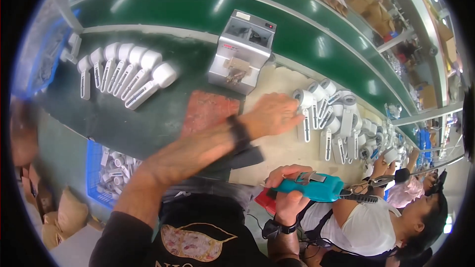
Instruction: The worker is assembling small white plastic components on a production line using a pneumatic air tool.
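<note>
Our right hand (289, 206) grips a teal tool (316, 188) near four o'clock; our left hand (272, 113), whose grip we cannot tell, is beside white handled parts (305, 131) at three.

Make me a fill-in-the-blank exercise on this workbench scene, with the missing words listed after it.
1. The teal tool is gripped by the person's ____ hand.
2. The fanned row of white devices lies to the ____ of the silver machine in the picture.
3. The flat board lying in front of that machine is coloured ____.
4. The basket of small parts beside the table's near edge is coloured ____.

Missing words: right; left; red; blue.
</note>
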Demonstrator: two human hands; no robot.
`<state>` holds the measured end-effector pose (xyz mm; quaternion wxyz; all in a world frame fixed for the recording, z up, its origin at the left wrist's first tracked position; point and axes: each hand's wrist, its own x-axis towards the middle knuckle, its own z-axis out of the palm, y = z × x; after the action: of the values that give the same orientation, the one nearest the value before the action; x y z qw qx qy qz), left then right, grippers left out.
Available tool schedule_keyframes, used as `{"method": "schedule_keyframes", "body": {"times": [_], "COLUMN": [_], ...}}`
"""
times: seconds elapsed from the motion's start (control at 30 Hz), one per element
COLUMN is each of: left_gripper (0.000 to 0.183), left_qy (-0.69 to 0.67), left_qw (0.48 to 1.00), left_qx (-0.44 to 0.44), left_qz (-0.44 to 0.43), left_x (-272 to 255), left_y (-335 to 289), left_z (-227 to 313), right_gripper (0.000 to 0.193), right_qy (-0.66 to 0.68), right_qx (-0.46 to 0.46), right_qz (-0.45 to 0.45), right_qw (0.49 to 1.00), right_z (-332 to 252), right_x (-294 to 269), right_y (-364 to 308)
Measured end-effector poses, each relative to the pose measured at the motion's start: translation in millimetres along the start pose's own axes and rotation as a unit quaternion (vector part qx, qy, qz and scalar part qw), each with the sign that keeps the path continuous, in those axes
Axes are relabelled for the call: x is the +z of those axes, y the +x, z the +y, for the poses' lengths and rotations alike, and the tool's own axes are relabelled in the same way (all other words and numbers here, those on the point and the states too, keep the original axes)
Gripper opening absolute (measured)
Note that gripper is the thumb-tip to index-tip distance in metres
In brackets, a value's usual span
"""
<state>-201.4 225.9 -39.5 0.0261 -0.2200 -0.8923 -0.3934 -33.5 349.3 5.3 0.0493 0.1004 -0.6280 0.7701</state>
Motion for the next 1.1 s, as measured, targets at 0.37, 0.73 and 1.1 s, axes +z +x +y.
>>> {"method": "schedule_keyframes", "body": {"times": [0.37, 0.73, 1.1], "left_gripper": [0.054, 0.026, 0.030], "left_qy": [0.032, 0.020, 0.075], "left_qw": [0.995, 0.993, 0.973], "left_qx": [-0.092, 0.061, 0.119], "left_qz": [-0.033, 0.099, 0.180], "left_x": [66.6, -70.0, -77.2], "left_y": [38.1, -86.0, -145.1], "left_z": [-2.7, 1.4, -51.7], "right_gripper": [0.073, 0.073, 0.075], "right_qy": [0.013, -0.023, -0.027], "right_qx": [0.008, 0.007, 0.025], "right_qz": [0.031, 0.000, -0.061], "right_qw": [0.999, 1.000, 0.997], "right_z": [-12.4, 3.0, 31.9], "right_x": [-17.0, 0.4, 58.6], "right_y": [-13.3, 15.8, 55.3]}}
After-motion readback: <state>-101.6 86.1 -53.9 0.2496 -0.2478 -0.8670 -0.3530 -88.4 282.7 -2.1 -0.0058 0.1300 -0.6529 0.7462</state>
